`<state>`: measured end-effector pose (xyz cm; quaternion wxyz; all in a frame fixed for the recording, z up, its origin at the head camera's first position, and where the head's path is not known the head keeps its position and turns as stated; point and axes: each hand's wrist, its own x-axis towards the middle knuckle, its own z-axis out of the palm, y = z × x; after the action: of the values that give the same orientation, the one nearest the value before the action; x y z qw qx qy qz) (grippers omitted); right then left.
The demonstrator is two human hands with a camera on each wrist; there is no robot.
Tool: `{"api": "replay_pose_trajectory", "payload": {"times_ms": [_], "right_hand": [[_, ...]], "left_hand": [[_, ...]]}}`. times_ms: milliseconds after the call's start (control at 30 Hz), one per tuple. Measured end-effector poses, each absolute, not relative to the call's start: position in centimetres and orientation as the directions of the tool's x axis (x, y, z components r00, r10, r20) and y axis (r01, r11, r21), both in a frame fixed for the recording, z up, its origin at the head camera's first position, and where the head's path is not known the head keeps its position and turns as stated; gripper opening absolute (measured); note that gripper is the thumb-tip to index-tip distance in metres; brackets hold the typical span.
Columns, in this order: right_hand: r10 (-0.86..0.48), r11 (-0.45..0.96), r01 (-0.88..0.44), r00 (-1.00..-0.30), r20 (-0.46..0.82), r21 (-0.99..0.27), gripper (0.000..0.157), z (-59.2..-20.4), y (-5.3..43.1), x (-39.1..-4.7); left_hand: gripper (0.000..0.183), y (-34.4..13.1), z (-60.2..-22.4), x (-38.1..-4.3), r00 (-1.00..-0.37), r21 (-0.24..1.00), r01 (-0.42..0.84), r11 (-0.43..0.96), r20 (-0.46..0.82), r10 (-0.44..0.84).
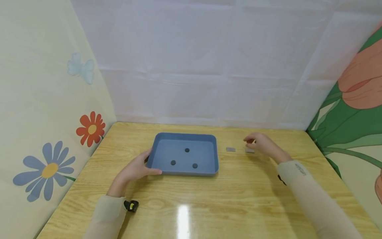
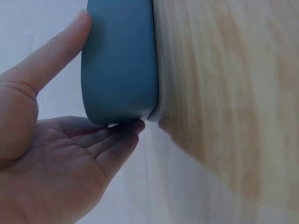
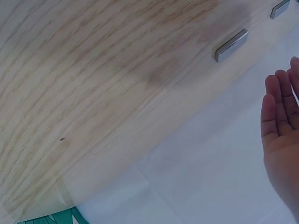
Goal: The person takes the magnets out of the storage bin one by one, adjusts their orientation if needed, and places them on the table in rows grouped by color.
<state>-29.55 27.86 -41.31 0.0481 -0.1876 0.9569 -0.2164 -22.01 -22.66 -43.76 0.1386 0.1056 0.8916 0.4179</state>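
Note:
My left hand [image 1: 138, 167] holds the front-left corner of a shallow blue rectangular tray [image 1: 201, 141]. In the left wrist view the thumb lies against the top edge of the tray's wall [image 2: 121, 60], and the other fingers touch its side low down. Three small dark round discs, the nearest-right one [image 1: 195, 165] among them, lie flat inside the tray. To the tray's right lie two small grey rectangular metal bars, a left one [image 1: 230, 149] and a right one [image 1: 249, 150]. My right hand [image 1: 262, 145] hovers over the right bar [image 3: 231, 45], fingers loosely bent, nothing visible in them.
The wood-grain table [image 1: 232, 202] backs onto a white cloth wall [image 1: 209, 66]. Flower-printed panels stand at the left [image 1: 44, 106] and right [image 1: 355, 126]. A black strap piece [image 1: 131, 205] shows at the left cuff.

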Motion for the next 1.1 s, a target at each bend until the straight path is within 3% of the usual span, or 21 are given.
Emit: {"api": "replay_pose_trajectory", "payload": {"times_ms": [1100], "right_hand": [[-0.532,0.710,-0.502,-0.842,0.091,-0.493,0.027,-41.5,18.2,-29.2]], "left_hand": [[0.124,-22.6,-43.5,-21.9,-0.939,0.765,0.044,0.642,-0.188,0.288]]}}
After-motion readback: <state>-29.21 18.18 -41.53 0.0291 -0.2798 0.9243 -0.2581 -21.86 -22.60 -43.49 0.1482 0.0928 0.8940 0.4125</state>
